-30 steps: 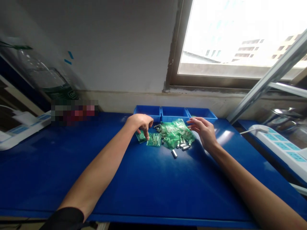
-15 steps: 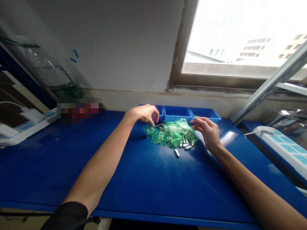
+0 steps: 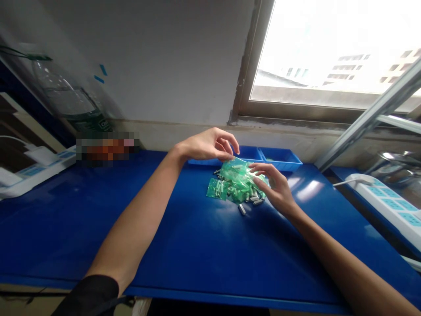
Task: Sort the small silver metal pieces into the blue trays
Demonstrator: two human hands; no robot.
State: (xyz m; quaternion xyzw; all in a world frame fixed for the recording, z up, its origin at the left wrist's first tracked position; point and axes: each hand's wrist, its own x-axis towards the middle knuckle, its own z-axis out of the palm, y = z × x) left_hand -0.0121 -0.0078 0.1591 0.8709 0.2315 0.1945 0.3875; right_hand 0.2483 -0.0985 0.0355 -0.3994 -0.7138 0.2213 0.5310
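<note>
A heap of small green plastic bags point(image 3: 235, 186) with little metal parts inside lies on the blue table top point(image 3: 197, 245). My left hand point(image 3: 210, 145) is raised above the heap and pinches one green bag point(image 3: 237, 163) between thumb and fingers. Beside it my right hand point(image 3: 272, 184) rests at the right of the heap with its fingers curled on the same lifted bag. Several loose silver metal parts point(image 3: 250, 202) lie at the near edge of the heap.
A row of blue bins point(image 3: 279, 160) stands against the wall behind the heap. White power strips lie at the far right point(image 3: 388, 204) and far left point(image 3: 29, 173). A large clear water bottle point(image 3: 66, 96) stands at the back left. A slanting metal bar point(image 3: 368, 118) runs up at the right.
My left hand has lifted from the table at the heap's left and moved up and right with a green bag. My right hand has moved in to the bag.
</note>
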